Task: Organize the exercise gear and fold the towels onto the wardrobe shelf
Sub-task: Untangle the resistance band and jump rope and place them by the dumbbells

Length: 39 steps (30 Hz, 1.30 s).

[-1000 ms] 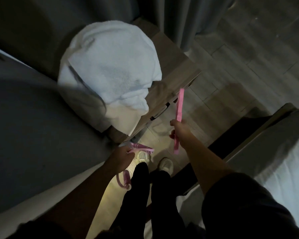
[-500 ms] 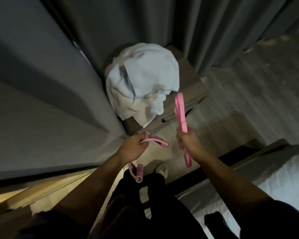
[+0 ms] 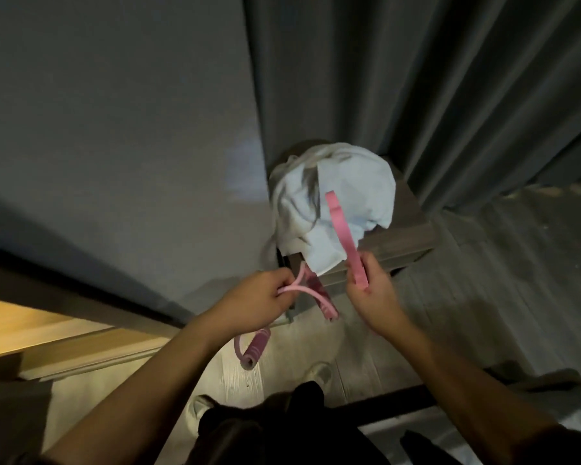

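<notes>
Dim bedroom corner, grey curtain (image 3: 416,95) behind a small wooden tabletop (image 3: 410,243). White towel (image 3: 349,196) sits on that tabletop in a crumpled heap, unfolded. Left hand (image 3: 255,297) is in front of the towel, fingers curled round the thin middle of a pink tube exerciser (image 3: 307,290); one foam handle (image 3: 254,347) dangles below the hand over the floor (image 3: 282,374). Right hand (image 3: 373,290) sits just right of it, fingers pinching a flat pink band (image 3: 342,229) that sticks up across the towel's front. Judgement: early stage — gear is in hand but not put away, towel not folded, nothing visibly on a wardrobe shelf. Can't tell whether the lit wooden ledge (image 3: 31,327) far left of the towel is that shelf.
</notes>
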Available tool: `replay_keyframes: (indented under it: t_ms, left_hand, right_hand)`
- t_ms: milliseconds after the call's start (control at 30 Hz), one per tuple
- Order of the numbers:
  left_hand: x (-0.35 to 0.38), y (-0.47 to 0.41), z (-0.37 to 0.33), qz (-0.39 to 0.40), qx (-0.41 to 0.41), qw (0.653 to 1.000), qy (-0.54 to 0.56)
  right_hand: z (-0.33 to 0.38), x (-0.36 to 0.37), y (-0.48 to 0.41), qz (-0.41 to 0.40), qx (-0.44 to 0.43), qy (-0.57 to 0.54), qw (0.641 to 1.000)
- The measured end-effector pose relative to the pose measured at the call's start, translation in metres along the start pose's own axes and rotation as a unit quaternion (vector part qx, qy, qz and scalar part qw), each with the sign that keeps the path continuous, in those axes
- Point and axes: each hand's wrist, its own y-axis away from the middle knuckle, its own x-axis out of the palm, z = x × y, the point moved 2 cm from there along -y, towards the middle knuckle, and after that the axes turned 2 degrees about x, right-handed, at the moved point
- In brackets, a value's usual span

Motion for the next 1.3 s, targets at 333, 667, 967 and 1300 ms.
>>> replay_keyframes:
  t_ms: [333,667,967,1300]
  left_hand:
    - [-0.077,0.106,0.083,0.014,0.034,0.998,-0.044]
    - [-0.168,0.250,0.219,-0.043,-0.063,0.997,-0.033]
    - [-0.199,0.370,0.322,-0.186,-0.210,0.959,0.032]
    - [-0.194,0.416,0.393,-0.262,-0.300,0.916,0.050]
  right_hand:
    - [0.098,0.098,0.048,0.059,-0.143,0.113,0.981]
    - [0.177,0.279,0.084,0.140,-0.198,0.161,0.957]
    - [0.256,0.416,0.082,0.311,-0.291,0.166,0.890]
    - [0.260,0.529,0.076,0.382,-0.304,0.234,0.840]
